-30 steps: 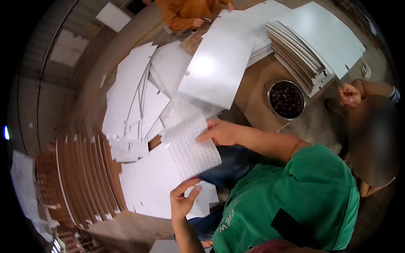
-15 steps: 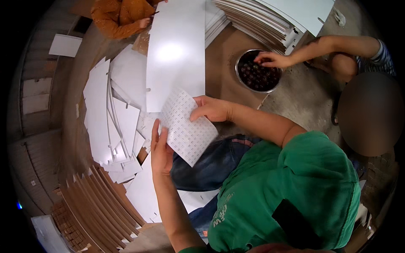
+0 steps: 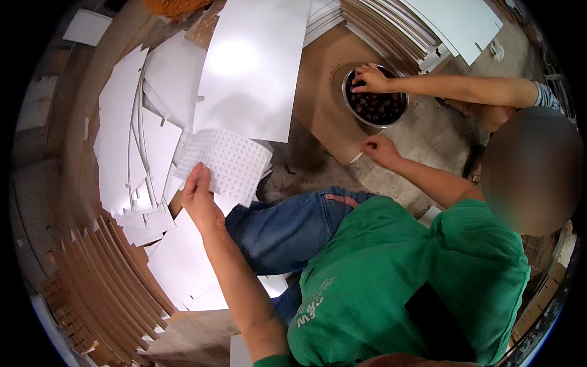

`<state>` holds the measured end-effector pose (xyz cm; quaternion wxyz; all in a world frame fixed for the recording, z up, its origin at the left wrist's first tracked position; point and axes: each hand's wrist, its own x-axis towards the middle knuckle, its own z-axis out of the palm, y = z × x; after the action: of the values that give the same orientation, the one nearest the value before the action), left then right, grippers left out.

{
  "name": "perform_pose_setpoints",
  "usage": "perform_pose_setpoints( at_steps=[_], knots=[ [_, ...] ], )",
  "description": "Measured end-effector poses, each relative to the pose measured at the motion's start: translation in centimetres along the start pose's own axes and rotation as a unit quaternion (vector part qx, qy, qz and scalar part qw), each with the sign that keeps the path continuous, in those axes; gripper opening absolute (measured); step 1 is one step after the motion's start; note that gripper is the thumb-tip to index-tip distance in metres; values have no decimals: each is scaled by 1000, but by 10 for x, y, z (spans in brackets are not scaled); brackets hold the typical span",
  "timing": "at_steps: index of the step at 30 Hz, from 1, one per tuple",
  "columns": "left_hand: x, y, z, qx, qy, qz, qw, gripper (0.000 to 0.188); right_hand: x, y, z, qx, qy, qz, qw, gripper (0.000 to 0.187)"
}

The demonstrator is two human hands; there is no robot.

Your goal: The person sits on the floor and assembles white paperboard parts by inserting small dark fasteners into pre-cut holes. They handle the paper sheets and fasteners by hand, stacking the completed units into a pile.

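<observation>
A white sheet (image 3: 229,160) covered in rows of small marks, like a sheet of stickers, is in my left hand (image 3: 203,199). The thumb and fingers grip its lower left edge, and the sheet is tilted. Beyond it lies a long white panel (image 3: 251,67) with a notch in its edge. My right hand (image 3: 381,151) is off the sheet, near the corner of a brown cardboard piece (image 3: 327,101). Its fingers are curled together; whatever they may hold is too small to make out.
Another person's hand (image 3: 370,79) reaches into a metal bowl (image 3: 374,124) of dark round pieces. White panels (image 3: 116,134) lie loosely stacked at the left. Brown-edged boards (image 3: 110,275) stand at lower left, and a panel stack (image 3: 391,30) is at the back right.
My right hand has let go of the sheet and moved right, toward the cardboard corner. My left hand has carried the sheet a little left. The co-worker's hand has shifted left within the bowl.
</observation>
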<state>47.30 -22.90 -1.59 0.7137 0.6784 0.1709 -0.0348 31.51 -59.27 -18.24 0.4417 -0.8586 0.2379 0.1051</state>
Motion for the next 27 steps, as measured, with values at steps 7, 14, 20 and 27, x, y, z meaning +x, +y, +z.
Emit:
perform_pose_setpoints(
  at_steps=[7,14,20,27],
  knots=[
    [13,-10,5,-3,26,16,1000,23,25,37,-55,-94,158,85,979,20],
    [16,-10,9,12,28,18,999,24,49,70,-68,-82,209,93,970,27],
    [18,-10,11,14,28,23,999,24,61,13,-77,-241,155,199,937,30],
    [16,-8,14,13,30,21,999,24,82,28,-78,-335,108,236,906,29]
  ],
)
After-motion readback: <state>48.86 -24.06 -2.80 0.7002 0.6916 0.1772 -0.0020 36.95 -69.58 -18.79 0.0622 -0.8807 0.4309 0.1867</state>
